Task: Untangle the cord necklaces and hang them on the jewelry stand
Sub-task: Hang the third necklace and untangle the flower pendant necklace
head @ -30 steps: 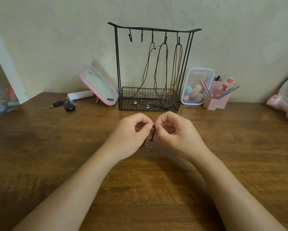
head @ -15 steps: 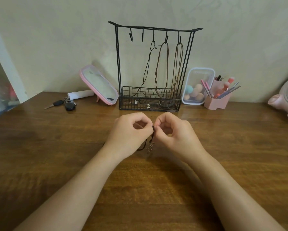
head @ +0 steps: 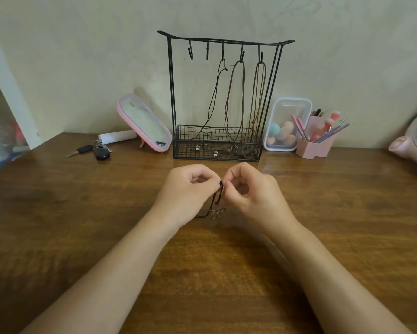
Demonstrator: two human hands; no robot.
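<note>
Black cord necklace [head: 218, 196] sits above mid-counter [head: 82, 213], near the jewelry stand [head: 223, 92] at the back edge. Left hand [head: 188, 189] and right hand [head: 253, 191] pinch its top together, fingers [head: 210, 183] curled, knuckles up. The cord's long axis hangs down, with the flower pendant [head: 217, 212] lowest. Two free hooks [head: 190, 53] lie beyond, slightly left; the left hand is nearer.

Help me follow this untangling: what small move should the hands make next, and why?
Probably draw the left hand and right hand slightly apart to open the black cord into a loop. Both pinch it at one spot, its strands hang bunched together with the pendant below, and the jewelry stand has two bare hooks.
</note>
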